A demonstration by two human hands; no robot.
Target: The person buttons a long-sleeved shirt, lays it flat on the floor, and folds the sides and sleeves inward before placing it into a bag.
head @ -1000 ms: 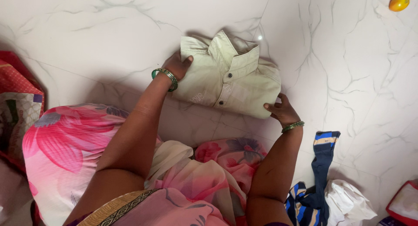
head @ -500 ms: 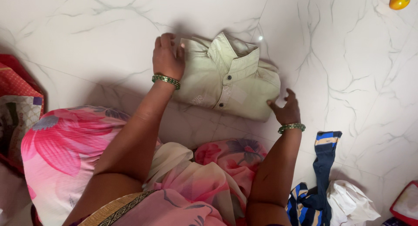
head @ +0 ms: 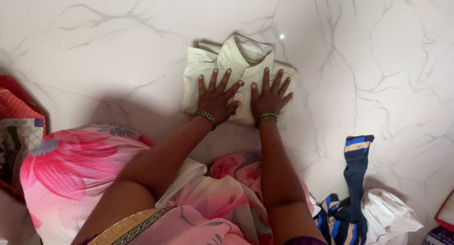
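White marble floor (head: 94,46) bears folded pale green shirt (head: 198,68). Left hand (head: 216,97) and right hand (head: 269,96) flat on shirt, fingers spread, grasping nothing. Blue striped garment (head: 354,179) well right of hands.

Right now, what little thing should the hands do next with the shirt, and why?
Probably lift off and slide it aside. The shirt is folded small, collar up, with the left hand and right hand flat on top, and more clothes wait nearby.
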